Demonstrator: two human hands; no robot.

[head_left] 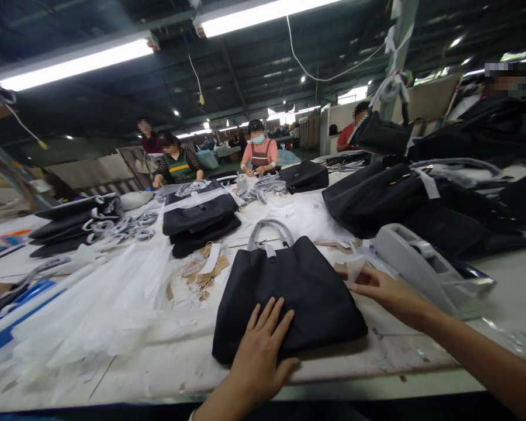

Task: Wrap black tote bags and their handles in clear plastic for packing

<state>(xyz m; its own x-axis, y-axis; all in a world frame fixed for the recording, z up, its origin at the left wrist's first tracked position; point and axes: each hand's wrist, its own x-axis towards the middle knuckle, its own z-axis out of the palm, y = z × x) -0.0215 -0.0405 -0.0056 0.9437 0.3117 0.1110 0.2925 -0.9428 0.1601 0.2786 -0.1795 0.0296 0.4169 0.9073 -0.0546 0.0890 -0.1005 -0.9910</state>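
Observation:
A black handbag (315,292) lies on the white table (158,383) in front of me, its wrapped handles (269,225) pointing away. My left hand (263,345) rests flat on the bag's lower front, fingers spread. Right of the bag, my right hand (372,286) has its thumb and fingers pinched on a thin whitish piece (355,268), beside a brown paper tag (341,269). A grey tape dispenser (414,257) stands just beyond that hand.
Clear plastic bags (100,304) cover the left side. Brown tags (204,272) lie left of the handbag. Stacked black bags (201,216) stand behind, with more black bags (390,199) at right. Several people work across the table.

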